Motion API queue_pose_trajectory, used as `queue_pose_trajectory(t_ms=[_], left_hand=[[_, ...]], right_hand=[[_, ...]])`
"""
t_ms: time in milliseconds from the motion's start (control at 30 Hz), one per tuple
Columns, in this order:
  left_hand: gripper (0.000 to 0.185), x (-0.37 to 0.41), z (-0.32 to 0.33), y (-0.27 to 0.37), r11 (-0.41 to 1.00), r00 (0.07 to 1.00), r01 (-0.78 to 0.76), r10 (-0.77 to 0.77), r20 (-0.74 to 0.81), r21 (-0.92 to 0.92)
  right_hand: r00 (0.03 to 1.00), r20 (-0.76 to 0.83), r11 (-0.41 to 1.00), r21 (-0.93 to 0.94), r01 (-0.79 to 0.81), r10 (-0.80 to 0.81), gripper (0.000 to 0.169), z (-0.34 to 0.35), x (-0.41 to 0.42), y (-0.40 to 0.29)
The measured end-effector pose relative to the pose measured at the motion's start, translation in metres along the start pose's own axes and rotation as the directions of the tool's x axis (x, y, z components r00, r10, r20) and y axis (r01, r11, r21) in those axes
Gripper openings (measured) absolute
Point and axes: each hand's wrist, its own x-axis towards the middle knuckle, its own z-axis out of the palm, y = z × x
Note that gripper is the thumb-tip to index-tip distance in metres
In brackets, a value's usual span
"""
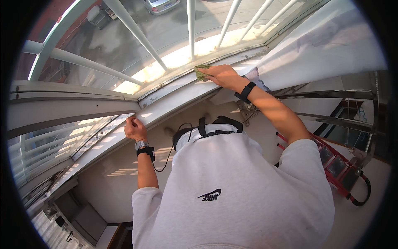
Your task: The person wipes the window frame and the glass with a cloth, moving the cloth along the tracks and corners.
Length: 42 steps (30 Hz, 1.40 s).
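My right hand [224, 74] holds a crumpled olive-green cloth [202, 73] against the inner edge of the window frame, where the white windowsill [182, 90] meets it. A black strap circles that wrist. Further left, my left hand [135, 128] rests on the sill with its fingers curled in; no object shows in it. This wrist carries a metal watch [141, 144] and a black strap with a cable. Dark grime and worn paint mark the frame's bottom track [169, 82].
White bars [191, 31] stand outside the window, above a paved yard with a parked car [160, 6]. A pale curtain [317, 53] hangs at right. Behind my right arm are a metal rack [329, 93] and a red stepladder [337, 165]. A window-frame post [74, 109] juts in at left.
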Motion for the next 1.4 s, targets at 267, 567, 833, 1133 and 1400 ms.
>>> queue_pose_trajectory(t_ms=[267, 567, 833, 1133, 1400], left_hand=[[0.01, 0.003, -0.006, 0.0, 0.999, 0.997, 0.052, -0.052, 0.06, 0.004], [0.009, 0.001, -0.004, 0.006, 0.995, 0.996, 0.084, -0.086, 0.036, 0.055], [0.007, 0.005, -0.01, 0.014, 0.996, 0.995, 0.085, -0.087, 0.057, 0.031], [0.009, 0.007, -0.003, 0.013, 0.991, 0.992, 0.113, -0.117, 0.049, 0.07], [0.009, 0.005, -0.001, 0.014, 0.99, 0.99, 0.13, -0.132, 0.04, 0.058]], right_hand=[[0.991, 0.062, 0.991, -0.053, -0.119, 0.122, 0.046, 0.001, 0.015, -0.034], [0.884, -0.053, 0.872, -0.147, -0.467, 0.464, 0.043, -0.07, -0.074, 0.108], [0.825, -0.187, 0.831, -0.064, -0.552, 0.534, 0.043, -0.058, -0.091, 0.129], [0.874, -0.308, 0.894, -0.127, -0.429, 0.376, 0.045, 0.002, -0.05, 0.067], [0.69, -0.308, 0.726, 0.004, -0.688, 0.655, 0.048, -0.061, -0.106, 0.131]])
